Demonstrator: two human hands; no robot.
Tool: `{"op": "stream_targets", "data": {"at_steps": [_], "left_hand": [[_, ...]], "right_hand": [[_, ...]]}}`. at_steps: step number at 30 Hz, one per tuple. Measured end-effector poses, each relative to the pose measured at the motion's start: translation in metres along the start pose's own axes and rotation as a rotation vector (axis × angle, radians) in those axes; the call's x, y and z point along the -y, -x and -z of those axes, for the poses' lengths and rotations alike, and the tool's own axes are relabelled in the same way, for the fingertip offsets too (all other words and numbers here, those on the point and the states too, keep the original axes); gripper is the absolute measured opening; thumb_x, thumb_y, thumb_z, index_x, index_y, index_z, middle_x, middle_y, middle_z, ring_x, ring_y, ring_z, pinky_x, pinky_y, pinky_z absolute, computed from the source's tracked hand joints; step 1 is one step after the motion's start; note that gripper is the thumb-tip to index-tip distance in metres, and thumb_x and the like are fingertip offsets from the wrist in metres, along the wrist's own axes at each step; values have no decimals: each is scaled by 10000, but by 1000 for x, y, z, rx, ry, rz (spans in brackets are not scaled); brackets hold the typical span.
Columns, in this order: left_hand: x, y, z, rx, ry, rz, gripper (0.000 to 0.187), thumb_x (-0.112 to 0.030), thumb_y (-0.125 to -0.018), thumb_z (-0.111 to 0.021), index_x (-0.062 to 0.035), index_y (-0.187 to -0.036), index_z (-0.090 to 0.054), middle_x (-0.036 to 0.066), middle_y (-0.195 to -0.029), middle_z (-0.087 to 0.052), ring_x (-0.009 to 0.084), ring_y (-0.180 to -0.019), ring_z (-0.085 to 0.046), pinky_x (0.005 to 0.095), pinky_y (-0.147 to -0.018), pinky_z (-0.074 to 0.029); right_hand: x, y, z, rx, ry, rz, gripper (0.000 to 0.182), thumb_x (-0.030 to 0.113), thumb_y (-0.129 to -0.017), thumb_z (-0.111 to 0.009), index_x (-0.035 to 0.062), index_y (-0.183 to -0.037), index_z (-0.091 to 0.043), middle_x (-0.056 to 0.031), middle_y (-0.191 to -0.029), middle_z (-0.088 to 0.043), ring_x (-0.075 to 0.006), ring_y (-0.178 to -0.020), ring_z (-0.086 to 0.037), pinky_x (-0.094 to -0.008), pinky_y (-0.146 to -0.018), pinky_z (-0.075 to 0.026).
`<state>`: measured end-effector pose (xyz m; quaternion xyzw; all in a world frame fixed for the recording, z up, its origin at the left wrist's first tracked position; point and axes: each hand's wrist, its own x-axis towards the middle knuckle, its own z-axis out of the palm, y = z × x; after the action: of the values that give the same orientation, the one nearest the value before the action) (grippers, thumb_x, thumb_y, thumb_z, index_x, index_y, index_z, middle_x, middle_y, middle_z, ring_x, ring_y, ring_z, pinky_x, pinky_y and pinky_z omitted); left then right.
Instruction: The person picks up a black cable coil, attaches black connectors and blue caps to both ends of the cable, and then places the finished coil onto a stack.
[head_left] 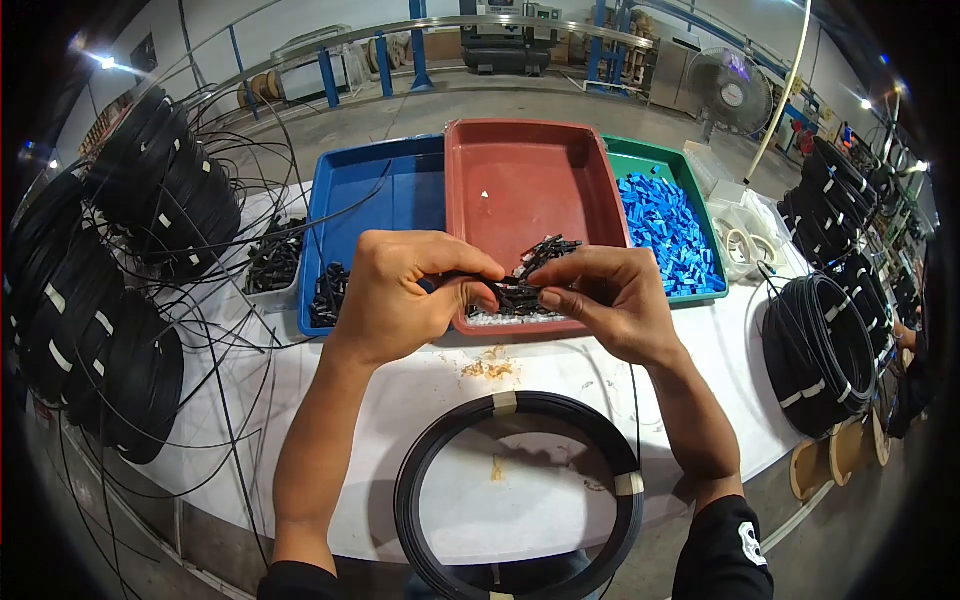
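My left hand (415, 295) and my right hand (610, 300) are raised close together over the front of the red tray (530, 180). The left thumb and fingers pinch a small black piece. My right thumb and forefinger are closed on a thin black cable end, largely hidden by the fingers. Behind them, small black parts (545, 255) lie in the red tray, with white pieces along its front edge. Nearer to me, a coil of black cable (410, 480) bound with pale tape rests at the table's front edge, and a strand rises from it towards my right hand.
A blue tray (385, 190) holds black parts; a green tray (712, 235) holds blue pieces (665, 230). Black cable coils stand at left (160, 190) and right (820, 340). Loose cables cross the table's left side. A fan (730, 90) stands behind.
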<state>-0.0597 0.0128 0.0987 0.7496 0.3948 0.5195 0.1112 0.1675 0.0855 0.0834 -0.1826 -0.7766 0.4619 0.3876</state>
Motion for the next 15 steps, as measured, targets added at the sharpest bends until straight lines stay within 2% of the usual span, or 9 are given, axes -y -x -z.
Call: {"op": "stream_targets", "data": {"at_steps": [1,7,15], "left_hand": [[-1,0,-1,1,24,17,180,127,-741,-734,24,-887,-757,129,-805,-744,181,-727,-747,257,-605,-590],[1,1,-5,20,36,-1,182,130,-737,-735,28,-886,-754,130,-807,-743,183,-723,-747,258,-596,-588],[1,1,-5,20,59,12,175,138,-742,-729,36,-882,-751,133,-817,-743,183,-729,-748,258,-596,-590]], "right_hand": [[3,1,1,22,74,-39,186,-19,-869,-731,-50,-1052,-723,-113,-969,-717,-146,-900,-697,-277,-822,-577],[1,1,-2,51,39,36,203,-58,-880,-690,-43,-1081,-717,-130,-1049,-690,-155,-958,-688,-268,-832,-569],[6,2,-3,57,-3,25,197,-53,-883,-674,-45,-1075,-717,-127,-1045,-687,-160,-956,-690,-268,-835,-567]]}}
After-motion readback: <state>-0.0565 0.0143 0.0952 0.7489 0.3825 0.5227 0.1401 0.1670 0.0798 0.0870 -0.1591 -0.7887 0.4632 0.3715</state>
